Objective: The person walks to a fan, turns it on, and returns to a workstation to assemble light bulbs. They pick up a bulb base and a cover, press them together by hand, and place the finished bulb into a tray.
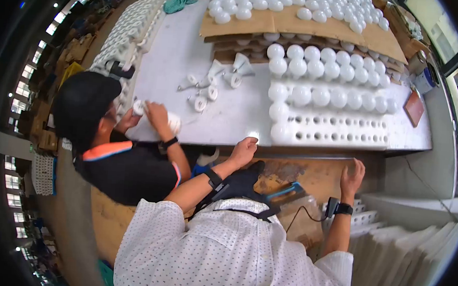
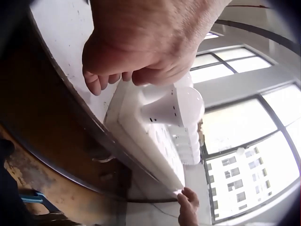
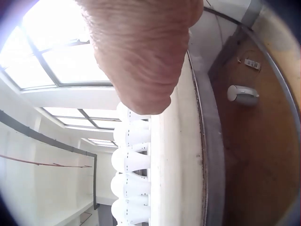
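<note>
My left hand [image 1: 243, 152] is at the table's front edge, left of a white foam tray [image 1: 340, 144]. In the left wrist view its fingers [image 2: 93, 84] curl loosely, with nothing seen in them. My right hand [image 1: 352, 178] is just in front of the tray's right part, fingers bent; the left wrist view shows its fingertips right at the tray's far end. White round light bulbs [image 1: 320, 97] stand in the tray's back row and down its left side, while its two front rows of holes [image 1: 341, 130] are bare. Another bulb-filled tray sits behind.
A person in a black cap [image 1: 86, 98] works at my left, holding a white part [image 1: 139, 107]. Loose lamp parts [image 1: 209, 92] lie mid-table. Cardboard sheets [image 1: 301, 26] carry many bulbs behind the trays. Foam boards [image 1: 406, 261] stand at my lower right.
</note>
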Tool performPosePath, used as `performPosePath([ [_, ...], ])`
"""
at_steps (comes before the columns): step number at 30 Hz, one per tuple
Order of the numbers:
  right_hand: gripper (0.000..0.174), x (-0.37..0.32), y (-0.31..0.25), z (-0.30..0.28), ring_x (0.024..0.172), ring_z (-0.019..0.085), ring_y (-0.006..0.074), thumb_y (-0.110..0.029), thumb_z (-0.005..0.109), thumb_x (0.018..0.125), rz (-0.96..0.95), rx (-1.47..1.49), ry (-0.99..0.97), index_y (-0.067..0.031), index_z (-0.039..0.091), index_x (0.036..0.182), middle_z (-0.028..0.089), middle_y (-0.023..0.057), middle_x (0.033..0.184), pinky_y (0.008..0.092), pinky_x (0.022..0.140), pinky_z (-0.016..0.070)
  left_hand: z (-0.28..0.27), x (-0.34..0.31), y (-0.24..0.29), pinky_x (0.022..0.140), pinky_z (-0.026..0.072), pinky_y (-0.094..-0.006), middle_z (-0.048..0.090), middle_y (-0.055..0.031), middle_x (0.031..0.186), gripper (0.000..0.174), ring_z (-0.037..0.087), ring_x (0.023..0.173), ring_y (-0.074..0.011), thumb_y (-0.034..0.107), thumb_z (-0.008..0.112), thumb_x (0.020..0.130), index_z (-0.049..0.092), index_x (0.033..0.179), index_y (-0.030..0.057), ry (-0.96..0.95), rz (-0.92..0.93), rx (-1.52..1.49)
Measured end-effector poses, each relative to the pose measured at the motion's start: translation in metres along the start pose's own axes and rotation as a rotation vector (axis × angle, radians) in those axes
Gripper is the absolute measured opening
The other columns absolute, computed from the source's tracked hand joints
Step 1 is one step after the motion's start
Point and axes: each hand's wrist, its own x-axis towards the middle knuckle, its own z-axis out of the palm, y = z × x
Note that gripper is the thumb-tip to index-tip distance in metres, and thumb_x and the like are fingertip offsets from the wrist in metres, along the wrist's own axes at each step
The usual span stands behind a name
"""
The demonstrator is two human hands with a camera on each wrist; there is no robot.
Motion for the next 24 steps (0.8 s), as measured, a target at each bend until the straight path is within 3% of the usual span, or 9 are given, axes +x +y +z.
performPosePath([
  [4, 0.036, 0.045, 0.001, 0.009, 0.1, 0.05, 0.0305, 0.001, 0.06, 0.072, 0.031, 0.043, 0.01, -0.0037, 0.053, 0.107, 0.052, 0.0147, 0.106, 0.0374, 0.084, 0.0419, 0.002, 0.062, 0.006, 0.072, 0.0465, -0.0283, 0.059, -0.0091, 0.099, 0.029, 0.057, 0.085, -0.0158, 0.014, 0.05, 0.085, 0.052, 0.111, 0.0005, 0.027, -0.077, -0.166],
  [6, 0.03, 0.058, 0.013, -0.003, 0.092, 0.054, 0.0253, 0.003, 0.057, 0.075, 0.167, 0.155, 0.017, -0.0021, 0.054, 0.105, 0.054, 0.0128, 0.103, 0.0333, 0.079, 0.045, 0.003, 0.079, 0.005, 0.075, 0.0459, -0.0278, 0.059, -0.0098, 0.1, 0.029, 0.056, 0.088, -0.0159, 0.013, 0.049, 0.085, 0.052, 0.111, 0.0, 0.016, -0.138, -0.127],
  [8, 0.026, 0.088, 0.007, -0.022, 0.085, 0.056, 0.0191, 0.004, 0.055, 0.079, 0.117, 0.215, 0.084, -0.0009, 0.055, 0.104, 0.055, 0.0104, 0.099, 0.0283, 0.073, 0.0458, -0.011, 0.091, 0.02, 0.077, 0.0461, -0.0314, 0.059, -0.0124, 0.101, 0.031, 0.057, 0.092, -0.0213, 0.008, 0.051, 0.082, 0.052, 0.111, 0.0004, 0.093, -0.092, -0.055],
  [10, 0.025, 0.122, 0.005, -0.044, 0.085, 0.055, 0.0155, 0.003, 0.054, 0.081, 0.087, 0.293, 0.116, -0.0001, 0.054, 0.106, 0.056, 0.0083, 0.1, 0.026, 0.075, 0.0447, -0.036, 0.101, 0.033, 0.083, 0.0443, -0.0365, 0.058, -0.0173, 0.104, 0.036, 0.056, 0.097, -0.03, 0.0, 0.051, 0.075, 0.052, 0.111, -0.0006, 0.494, 0.325, 0.317],
  [12, 0.024, 0.159, 0.015, -0.065, 0.086, 0.055, 0.0147, 0.002, 0.052, 0.083, 0.115, 0.369, 0.102, 0.0006, 0.054, 0.107, 0.057, 0.0081, 0.101, 0.0255, 0.077, 0.0444, -0.071, 0.119, 0.038, 0.089, 0.0404, -0.0396, 0.056, -0.0212, 0.106, 0.041, 0.051, 0.102, -0.0368, -0.005, 0.049, 0.068, 0.051, 0.109, -0.002, 0.644, 0.38, 0.548],
  [16, 0.023, 0.241, 0.032, -0.093, 0.086, 0.055, 0.0133, -0.001, 0.05, 0.086, 0.134, 0.538, 0.06, 0.0032, 0.053, 0.109, 0.057, 0.0085, 0.101, 0.0244, 0.077, 0.0445, -0.129, 0.121, 0.024, 0.095, 0.0355, -0.0426, 0.049, -0.0264, 0.114, 0.037, 0.045, 0.109, -0.0404, -0.008, 0.048, 0.066, 0.05, 0.102, -0.0039, 1.013, 0.277, 0.737],
  [20, 0.024, 0.327, 0.032, -0.092, 0.086, 0.055, 0.0124, -0.001, 0.051, 0.086, 0.042, 0.573, -0.168, 0.0024, 0.053, 0.11, 0.058, 0.0076, 0.098, 0.023, 0.074, 0.0448, -0.172, 0.112, -0.064, 0.1, 0.0315, -0.0404, 0.043, -0.0266, 0.123, 0.048, 0.039, 0.118, -0.0383, -0.005, 0.05, 0.07, 0.044, 0.118, -0.0021, 0.742, 0.053, 0.806],
  [22, 0.025, 0.36, 0.008, -0.078, 0.086, 0.056, 0.0136, 0.002, 0.053, 0.083, 0.021, 0.684, -0.326, 0.003, 0.053, 0.108, 0.058, 0.0079, 0.097, 0.0232, 0.075, 0.0447, -0.177, 0.102, -0.038, 0.097, 0.0361, -0.0375, 0.041, -0.026, 0.126, 0.053, 0.042, 0.115, -0.0383, -0.009, 0.048, 0.07, 0.041, 0.121, 0.0008, 0.576, -0.147, 0.789],
  [24, 0.026, 0.389, -0.028, -0.054, 0.085, 0.057, 0.0136, 0.0, 0.055, 0.081, -0.094, 0.654, -0.455, 0.0035, 0.053, 0.107, 0.059, 0.0082, 0.092, 0.0248, 0.075, 0.0456, -0.178, 0.098, -0.027, 0.094, 0.0381, -0.0378, 0.044, -0.0258, 0.123, 0.051, 0.044, 0.112, -0.0386, -0.01, 0.047, 0.07, 0.043, 0.12, 0.0017, 0.549, -0.063, 0.852],
])
